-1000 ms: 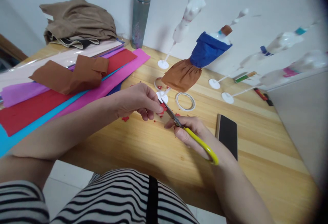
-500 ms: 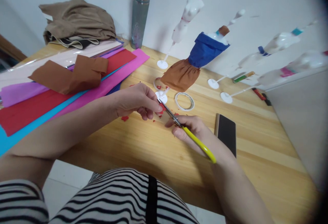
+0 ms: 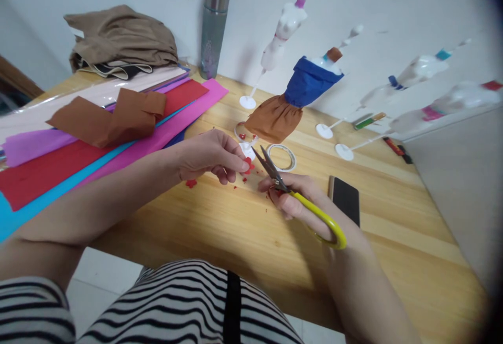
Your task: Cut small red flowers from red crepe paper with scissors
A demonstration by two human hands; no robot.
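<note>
My left hand [image 3: 210, 154] pinches a small red paper piece [image 3: 247, 163] between thumb and fingertips, just above the wooden table [image 3: 243, 228]. My right hand [image 3: 298, 200] grips yellow-handled scissors [image 3: 298, 197]; their blades stand apart, just right of the red piece and not touching it. Tiny red scraps [image 3: 192, 182] lie on the table under my hands. Close behind stands a small white mannequin in a blue and brown paper dress [image 3: 293, 100].
Crepe paper sheets [image 3: 98, 134] in red, pink, purple, blue and brown cover the table's left. A tape ring [image 3: 282, 156], a dark phone [image 3: 345, 200], a steel flask [image 3: 214, 24], folded cloth [image 3: 121, 40] and more white mannequins [image 3: 281, 32] lie further back and right.
The scissor blades, closed on the red piece before, have opened and drawn slightly right of it. The camera tilted down a little. My left hand has held still.
</note>
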